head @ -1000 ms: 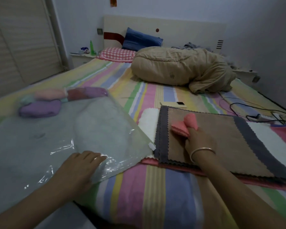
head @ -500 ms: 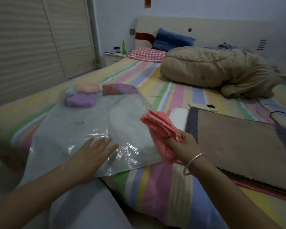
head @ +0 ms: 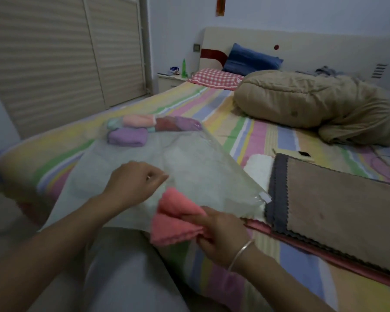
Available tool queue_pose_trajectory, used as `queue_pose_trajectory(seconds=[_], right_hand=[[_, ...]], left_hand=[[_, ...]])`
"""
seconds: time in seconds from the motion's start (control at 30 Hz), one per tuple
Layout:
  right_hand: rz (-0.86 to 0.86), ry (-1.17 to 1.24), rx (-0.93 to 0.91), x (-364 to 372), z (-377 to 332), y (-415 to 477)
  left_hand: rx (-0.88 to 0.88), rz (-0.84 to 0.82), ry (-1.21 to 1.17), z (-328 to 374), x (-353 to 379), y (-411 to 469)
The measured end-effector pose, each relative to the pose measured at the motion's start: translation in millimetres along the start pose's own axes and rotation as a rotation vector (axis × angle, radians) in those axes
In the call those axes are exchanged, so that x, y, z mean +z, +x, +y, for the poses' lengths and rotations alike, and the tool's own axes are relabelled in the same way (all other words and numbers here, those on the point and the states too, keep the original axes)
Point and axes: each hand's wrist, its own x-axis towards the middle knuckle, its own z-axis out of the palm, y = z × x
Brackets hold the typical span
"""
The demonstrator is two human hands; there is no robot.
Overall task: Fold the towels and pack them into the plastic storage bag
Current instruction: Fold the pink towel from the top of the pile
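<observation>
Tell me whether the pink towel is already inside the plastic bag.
No. The right hand holds the pink towel at the near edge of the plastic bag, outside it.

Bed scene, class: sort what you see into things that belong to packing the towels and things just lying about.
Part of the job:
- plastic storage bag
- folded pink towel in the right hand
- left hand pinching the bag
- rolled towels in the bag
- stack of flat towels

Just lying about:
- tan quilt
- blue pillow
- checked pillow
- green bottle
</observation>
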Motion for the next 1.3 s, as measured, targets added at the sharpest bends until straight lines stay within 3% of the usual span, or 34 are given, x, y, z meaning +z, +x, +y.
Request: queue_pose_trajectory(seconds=[0.03,0.1,0.17,0.23,0.33,0.43,0.5,0.57,0.6,0.7,0.73,0.87,0.93,1.03,1.2,1.3], right_hand=[[-0.011,-0.163,0.01,10.8,1.1,1.8],[-0.029,-0.251,0.2,16.9,-3.3,12.4],[-0.076,-0.128,0.438,18.8,-6.9,28.1],[-0.053,-0.053,0.538,13.2,-16.5,52.2],[-0.065,-0.041,0.625,6.5,-13.8,95.4],[-0.08,0.196,0.693,4.5,-1.5,125.6],[-0.1,0.281,0.586,14.0,10.7,144.7],[-0.036,0.16,0.542,26.9,28.4,168.7],[0.007,0.123,0.576,36.5,42.9,182.3],[0.01,0.011,0.623,58.2,63.9,228.2],[-0.014,0.006,0.627,63.3,69.1,239.3],[0.075,0.1,0.625,84.4,86.3,277.5],[0.083,-0.03,0.545,103.0,98.8,302.7],[0.059,-0.093,0.583,121.3,111.5,343.2],[0.109,-0.056,0.488,148.2,127.0,376.5],[0.129,-0.051,0.299,159.1,146.7,388.0]], left_hand=[[-0.041,-0.003,-0.049,0.9,-4.5,7.9],[-0.06,-0.037,-0.116,4.4,-9.5,18.4],[-0.014,-0.085,-0.119,11.5,-11.4,21.9],[0.056,-0.11,-0.125,23.1,-15.3,23.4],[0.122,-0.164,-0.334,46.1,-28.1,27.8],[0.155,-0.297,-0.574,57.9,-41.2,36.8],[0.187,-0.479,-0.678,51.4,-45.8,44.9],[0.074,-0.562,-0.799,30.3,-45.4,60.5],[-0.011,-0.486,-0.822,12.1,-38.8,71.9],[-0.191,-0.013,-0.569,-72.9,-3.3,111.0],[-0.252,0.064,-0.445,-106.2,9.1,119.9],[-0.323,-0.016,-0.146,-196.6,44.2,132.2],[-0.276,-0.093,-0.069,-212.2,58.4,132.0],[-0.246,-0.209,0.106,-221.0,77.8,128.0],[-0.213,-0.199,0.221,-229.3,89.9,119.6],[-0.229,-0.163,0.196,-229.1,96.1,117.1]])
